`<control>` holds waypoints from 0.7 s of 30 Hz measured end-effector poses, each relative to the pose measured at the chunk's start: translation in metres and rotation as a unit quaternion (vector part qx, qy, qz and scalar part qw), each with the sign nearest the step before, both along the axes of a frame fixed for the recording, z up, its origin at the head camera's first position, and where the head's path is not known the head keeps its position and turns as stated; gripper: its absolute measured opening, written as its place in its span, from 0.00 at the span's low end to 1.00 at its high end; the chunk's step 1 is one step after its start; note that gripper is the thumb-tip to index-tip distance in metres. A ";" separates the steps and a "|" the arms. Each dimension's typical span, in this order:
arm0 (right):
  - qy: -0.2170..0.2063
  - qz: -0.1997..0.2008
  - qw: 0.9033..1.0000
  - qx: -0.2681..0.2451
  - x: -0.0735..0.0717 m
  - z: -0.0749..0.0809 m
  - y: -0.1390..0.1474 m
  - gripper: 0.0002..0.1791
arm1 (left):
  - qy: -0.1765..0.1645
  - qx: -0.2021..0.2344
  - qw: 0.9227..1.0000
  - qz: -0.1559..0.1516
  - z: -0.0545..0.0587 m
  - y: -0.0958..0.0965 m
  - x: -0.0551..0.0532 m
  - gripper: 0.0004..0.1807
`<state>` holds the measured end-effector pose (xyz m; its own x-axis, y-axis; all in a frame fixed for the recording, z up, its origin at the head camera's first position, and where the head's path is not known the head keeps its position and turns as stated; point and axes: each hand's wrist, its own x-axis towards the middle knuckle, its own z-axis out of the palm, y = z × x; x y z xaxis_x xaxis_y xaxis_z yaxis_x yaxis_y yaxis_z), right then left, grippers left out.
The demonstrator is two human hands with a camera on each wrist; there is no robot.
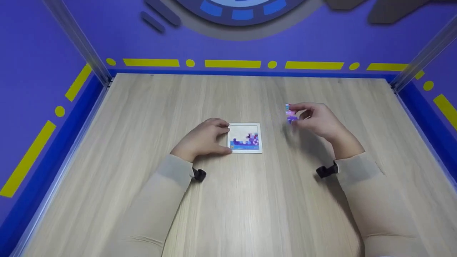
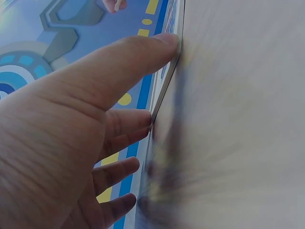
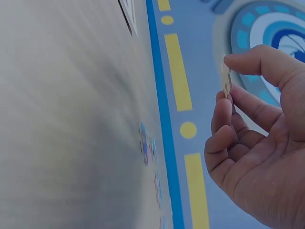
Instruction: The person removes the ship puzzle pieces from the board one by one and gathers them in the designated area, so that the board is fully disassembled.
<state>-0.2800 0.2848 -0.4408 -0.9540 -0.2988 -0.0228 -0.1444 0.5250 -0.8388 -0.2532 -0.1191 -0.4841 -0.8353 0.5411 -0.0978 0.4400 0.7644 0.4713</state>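
Observation:
A white-framed jigsaw puzzle board [image 1: 261,139] lies on the table, with purple and blue pieces along the bottom and right of its pale inside. My left hand [image 1: 203,139] rests at the board's left side, the thumb on its lower left corner and fingertips touching near the upper left. In the left wrist view, the thumb and fingers of the left hand [image 2: 71,119] look fairly straight against the frame's edge. To the right of the board, my right hand [image 1: 319,119] pinches a colourful puzzle piece [image 1: 290,113] above the table. Edge-on, the held piece [image 3: 226,78] looks thin between thumb and fingers.
Several loose puzzle pieces [image 3: 145,143] lie on the table in the right wrist view; I cannot make them out in the head view. Blue panels [image 1: 235,50] with yellow marks stand along the back and sides of the wooden table [image 1: 228,207].

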 end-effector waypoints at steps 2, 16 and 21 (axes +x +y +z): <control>0.000 -0.011 1.000 0.005 -0.001 0.000 0.006 0.29 | 0.001 0.000 1.000 0.000 0.000 0.000 0.000 0.48; -0.043 -0.052 0.997 0.047 -0.014 -0.014 0.039 0.31 | -0.005 0.004 1.000 -0.001 0.001 0.000 0.001 0.48; -0.062 -0.058 0.994 0.076 -0.016 -0.015 0.044 0.31 | -0.004 0.003 1.000 0.002 0.001 0.000 0.001 0.48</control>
<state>-0.2962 0.3293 -0.4555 -0.9691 -0.1712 -0.1776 0.0233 0.6534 -0.7567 -0.2525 -0.1187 -0.4834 -0.8361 0.5390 -0.1020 0.4333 0.7630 0.4797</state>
